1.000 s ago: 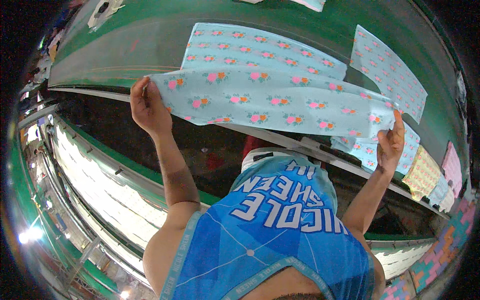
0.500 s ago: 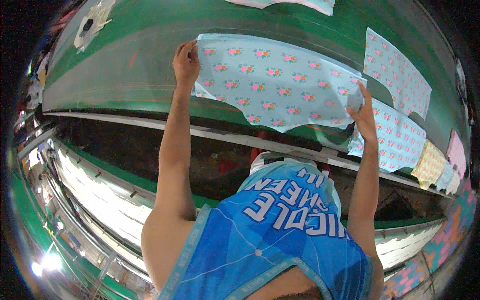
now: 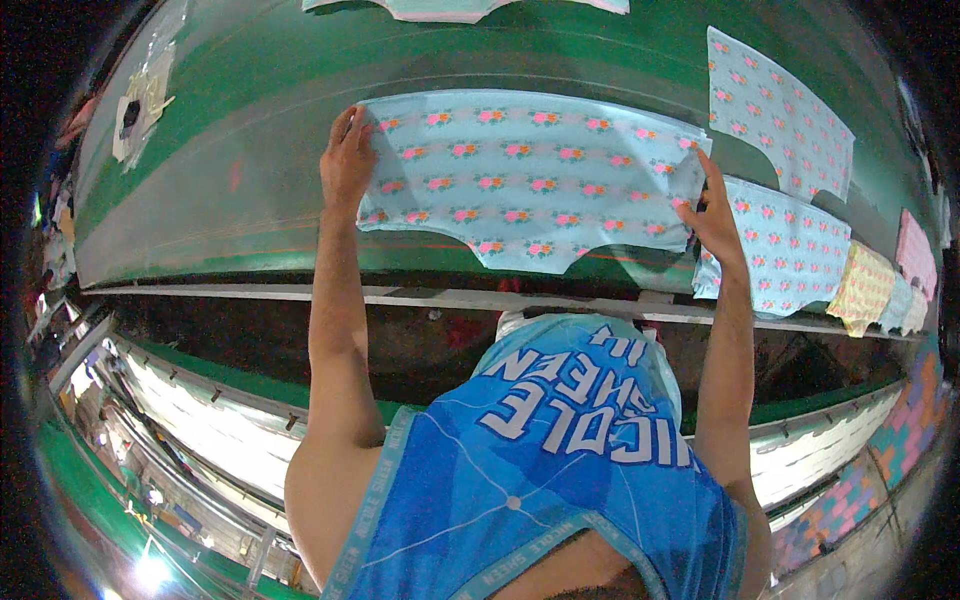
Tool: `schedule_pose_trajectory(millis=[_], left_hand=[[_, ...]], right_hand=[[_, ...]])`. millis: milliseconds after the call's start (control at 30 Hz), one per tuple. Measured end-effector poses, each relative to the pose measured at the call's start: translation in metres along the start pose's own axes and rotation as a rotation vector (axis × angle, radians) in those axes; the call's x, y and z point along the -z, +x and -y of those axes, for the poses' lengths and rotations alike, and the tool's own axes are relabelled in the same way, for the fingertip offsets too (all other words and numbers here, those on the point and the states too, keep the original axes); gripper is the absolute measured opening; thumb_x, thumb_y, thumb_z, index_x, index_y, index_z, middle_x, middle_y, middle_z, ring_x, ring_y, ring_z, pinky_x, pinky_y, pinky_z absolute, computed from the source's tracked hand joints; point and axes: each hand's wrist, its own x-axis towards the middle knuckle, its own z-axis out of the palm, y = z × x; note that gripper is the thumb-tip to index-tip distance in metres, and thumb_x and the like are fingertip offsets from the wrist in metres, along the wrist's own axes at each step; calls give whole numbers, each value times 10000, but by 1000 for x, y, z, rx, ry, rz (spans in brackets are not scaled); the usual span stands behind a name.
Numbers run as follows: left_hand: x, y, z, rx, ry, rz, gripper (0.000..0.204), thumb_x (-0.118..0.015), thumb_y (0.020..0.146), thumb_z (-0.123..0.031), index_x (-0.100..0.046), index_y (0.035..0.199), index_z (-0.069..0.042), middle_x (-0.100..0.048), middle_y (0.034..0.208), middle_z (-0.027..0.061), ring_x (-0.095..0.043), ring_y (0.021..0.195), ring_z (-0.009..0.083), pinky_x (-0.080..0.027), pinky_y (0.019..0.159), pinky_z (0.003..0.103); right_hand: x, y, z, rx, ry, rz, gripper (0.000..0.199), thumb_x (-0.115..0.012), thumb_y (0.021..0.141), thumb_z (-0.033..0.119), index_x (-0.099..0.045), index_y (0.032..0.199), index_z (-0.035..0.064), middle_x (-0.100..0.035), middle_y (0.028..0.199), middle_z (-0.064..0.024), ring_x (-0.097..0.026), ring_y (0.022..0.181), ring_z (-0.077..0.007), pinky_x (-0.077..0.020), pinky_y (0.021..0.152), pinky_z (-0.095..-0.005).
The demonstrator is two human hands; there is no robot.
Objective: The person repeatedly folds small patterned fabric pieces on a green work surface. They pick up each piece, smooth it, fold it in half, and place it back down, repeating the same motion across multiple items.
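Note:
A light blue cut fabric panel [image 3: 520, 170] with rows of pink and orange flowers is spread between my hands over the green table. Its lower edge is scooped at both sides, with a wider tab in the middle. My left hand [image 3: 347, 165] is closed on the upper left corner, fingertips bunched at the edge. At the right end, my right hand [image 3: 718, 220] grips the side edge, index finger near the upper corner and thumb lower down. Some of its fingers are hidden. The upper edge shows more than one layer.
Right of my right hand lie matching blue floral pieces [image 3: 785, 245], with another piece [image 3: 780, 110] farther back. Yellow [image 3: 862, 288] and pink [image 3: 915, 252] cloths lie beyond. More fabric [image 3: 450, 8] rests at the far edge. A pale rail [image 3: 250, 291] runs along the green table's [image 3: 240, 230] near side.
The panel's left end has come down and slightly left with my left hand, so it lies straighter across the view. My right hand keeps its hold. The whole view has turned slightly.

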Motion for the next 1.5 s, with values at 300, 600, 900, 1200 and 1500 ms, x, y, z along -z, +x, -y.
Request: schedule_pose_trajectory(millis=[300,600,900,1200,1500], left_hand=[[1,4,1,-41,131,76,447,-707,984,-149,-654,1427,-174,-601,1473,72,-716,1155,287,-605,885,445],[6,-38,-77,-144,68,0,558,-641,1029,-293,-530,1536,-91,-435,1629,202,-473,1437,454,-368,1171,614],[27,-117,-28,206,272,36,582,-610,1029,-284,-491,1545,-43,-378,1646,264,-317,1532,501,-264,1238,641],[58,-145,-55,301,29,-228,154,-792,884,-130,-764,1017,-58,-690,1067,162,-629,1023,375,-511,898,480],[39,-152,-48,554,-178,-145,226,-781,934,-245,-749,988,-28,-703,980,118,-648,979,345,-498,890,482]], right_hand=[[2,4,5,55,-309,-32,927,-776,872,118,-313,1672,179,-305,1717,-194,-256,1604,-390,-269,1292,-521],[-41,4,35,231,-697,-254,589,-703,990,235,-524,1529,82,-438,1629,-186,-423,1488,-402,-351,1231,-527],[-60,49,7,337,-779,-402,581,-513,1100,393,-471,1563,45,-398,1644,-245,-352,1536,-437,-265,1262,-585],[-90,12,8,468,-798,-346,691,-536,1084,384,-333,1640,27,-225,1738,-232,-211,1593,-469,-188,1292,-580],[-90,10,14,523,-847,-334,667,-538,1086,376,-359,1635,42,-244,1731,-243,-245,1583,-473,-214,1283,-582]])
